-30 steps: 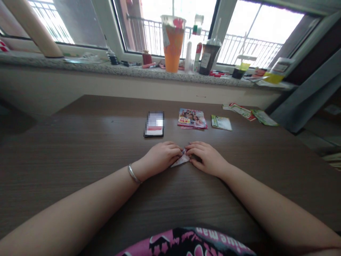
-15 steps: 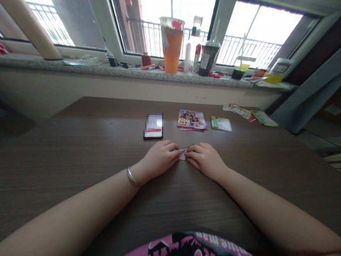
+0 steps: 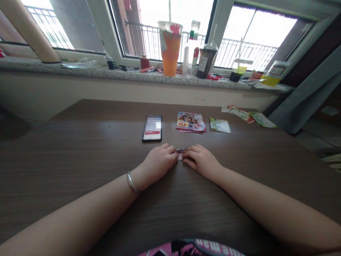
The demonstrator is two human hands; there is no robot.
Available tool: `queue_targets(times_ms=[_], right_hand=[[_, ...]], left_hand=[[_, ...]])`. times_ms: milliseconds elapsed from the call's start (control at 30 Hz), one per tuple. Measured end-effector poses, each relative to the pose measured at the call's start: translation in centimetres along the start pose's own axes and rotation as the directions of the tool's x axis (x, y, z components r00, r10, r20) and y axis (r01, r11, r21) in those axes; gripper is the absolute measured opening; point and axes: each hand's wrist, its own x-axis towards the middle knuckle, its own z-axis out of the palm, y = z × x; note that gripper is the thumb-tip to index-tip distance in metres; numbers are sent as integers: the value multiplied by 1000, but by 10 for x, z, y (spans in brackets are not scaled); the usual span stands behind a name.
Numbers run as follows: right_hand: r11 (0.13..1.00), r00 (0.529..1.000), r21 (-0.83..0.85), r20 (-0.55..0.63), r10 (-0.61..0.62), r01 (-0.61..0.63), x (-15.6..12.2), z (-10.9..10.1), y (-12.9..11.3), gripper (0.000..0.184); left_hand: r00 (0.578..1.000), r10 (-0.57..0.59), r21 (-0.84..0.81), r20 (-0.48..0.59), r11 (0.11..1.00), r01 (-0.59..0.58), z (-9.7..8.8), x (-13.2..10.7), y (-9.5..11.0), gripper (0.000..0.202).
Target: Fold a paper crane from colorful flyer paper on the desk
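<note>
Between my two hands lies a small piece of folded printed paper (image 3: 180,156), pale pink with a dark, colourful far edge. My left hand (image 3: 160,158), with a silver bangle at its wrist, is closed on the paper's left end. On the right end my right hand (image 3: 200,158) is closed too, its fingers bent over the paper. Both hands rest low on the brown table (image 3: 119,213). Most of the paper is hidden under the fingers.
Beyond my hands lie a phone (image 3: 152,128), a stack of colourful flyers (image 3: 190,121) and a green-white leaflet pile (image 3: 220,125). More leaflets (image 3: 241,114) lie at the far right. An orange drink cup (image 3: 170,49) and a dark drink cup (image 3: 206,62) stand on the windowsill (image 3: 119,74).
My fingers have shifted slightly apart, and more of the paper's dark far edge shows between them. The camera view has tilted a little; the other things lie where they were.
</note>
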Motion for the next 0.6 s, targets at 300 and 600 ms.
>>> queue_targets(times_ms=[300, 600], right_hand=[[968, 995, -230, 39, -97, 103, 11, -1, 8, 24], [983, 997, -171, 32, -68, 73, 13, -2, 18, 24]], left_hand=[[998, 40, 50, 53, 998, -43, 7, 11, -1, 9], [1000, -25, -57, 16, 998, 26, 3, 11, -4, 12]])
